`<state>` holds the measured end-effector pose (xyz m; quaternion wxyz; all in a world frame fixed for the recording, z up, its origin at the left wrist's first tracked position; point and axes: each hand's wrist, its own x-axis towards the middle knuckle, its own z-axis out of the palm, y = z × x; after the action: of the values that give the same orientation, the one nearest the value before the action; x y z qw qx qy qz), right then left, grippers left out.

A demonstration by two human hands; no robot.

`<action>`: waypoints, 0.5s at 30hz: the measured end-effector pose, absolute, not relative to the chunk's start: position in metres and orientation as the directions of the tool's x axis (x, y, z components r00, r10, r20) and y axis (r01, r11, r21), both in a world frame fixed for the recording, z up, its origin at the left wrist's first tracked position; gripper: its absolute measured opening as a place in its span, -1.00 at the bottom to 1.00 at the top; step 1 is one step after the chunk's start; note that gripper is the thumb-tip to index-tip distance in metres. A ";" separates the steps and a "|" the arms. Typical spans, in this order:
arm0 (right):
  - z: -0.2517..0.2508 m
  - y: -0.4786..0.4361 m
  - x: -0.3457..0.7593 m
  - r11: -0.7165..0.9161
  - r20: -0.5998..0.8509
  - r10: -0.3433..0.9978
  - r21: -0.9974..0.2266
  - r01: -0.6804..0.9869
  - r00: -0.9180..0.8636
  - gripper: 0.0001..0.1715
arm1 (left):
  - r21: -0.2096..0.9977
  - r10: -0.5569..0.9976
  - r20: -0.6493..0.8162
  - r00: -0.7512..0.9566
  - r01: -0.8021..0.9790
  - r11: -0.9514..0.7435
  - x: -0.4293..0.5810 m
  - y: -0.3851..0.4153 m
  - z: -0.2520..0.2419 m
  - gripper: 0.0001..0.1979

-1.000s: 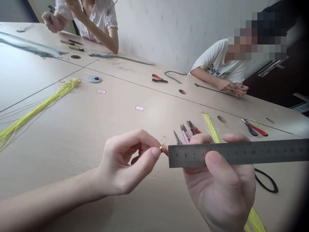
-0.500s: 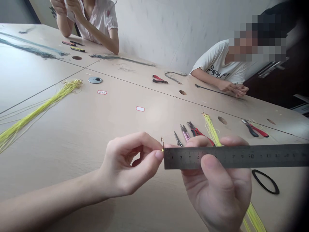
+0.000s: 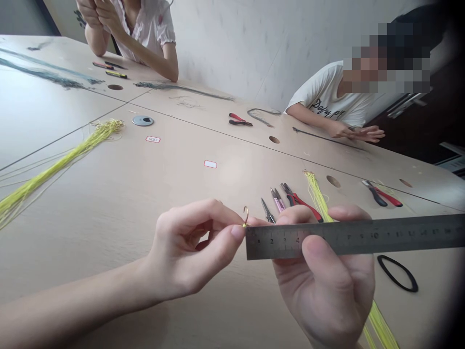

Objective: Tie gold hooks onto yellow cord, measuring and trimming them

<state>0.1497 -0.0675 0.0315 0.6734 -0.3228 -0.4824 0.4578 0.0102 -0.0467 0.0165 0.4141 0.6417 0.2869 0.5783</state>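
My left hand pinches a small gold wire hook between thumb and forefinger, with a bit of yellow binding at its shank. My right hand grips a steel ruler, thumb on its face and fingers behind it. The ruler's zero end sits right beside the hook, almost touching it. Behind the ruler lies a bundle of yellow cords, its lower part showing past my right hand. Several small tools lie just beyond the hook, including red-handled pliers and pink-handled pliers.
A black rubber loop lies on the light wooden table at right. Another yellow bundle lies at left. Two co-workers sit across, one person holding dark cord, another with raised hands.
The ruler has slid left, its end now reaching the hook. The hook has turned slightly and stands more upright. The right-hand co-worker's hands have spread apart.
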 end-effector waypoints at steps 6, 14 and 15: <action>0.033 -0.067 0.149 0.386 0.364 0.922 -0.859 -0.336 0.130 -0.75 | 0.866 0.850 0.500 0.169 -0.119 -0.485 0.010 -0.048 0.018 -0.84; 0.033 -0.067 0.150 0.410 0.399 0.912 -0.872 -0.268 0.099 -0.73 | 0.864 0.853 0.501 0.148 -0.146 -0.482 0.012 -0.046 0.018 -0.79; 0.033 -0.067 0.150 0.413 0.398 0.911 -0.872 -0.263 0.109 -0.73 | 0.863 0.851 0.503 0.151 -0.149 -0.483 0.012 -0.046 0.018 -0.79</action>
<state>0.1503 -0.0671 0.0326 0.6721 -0.3208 -0.5047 0.4366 0.0122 -0.0463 0.0176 0.4249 0.6286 0.2792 0.5885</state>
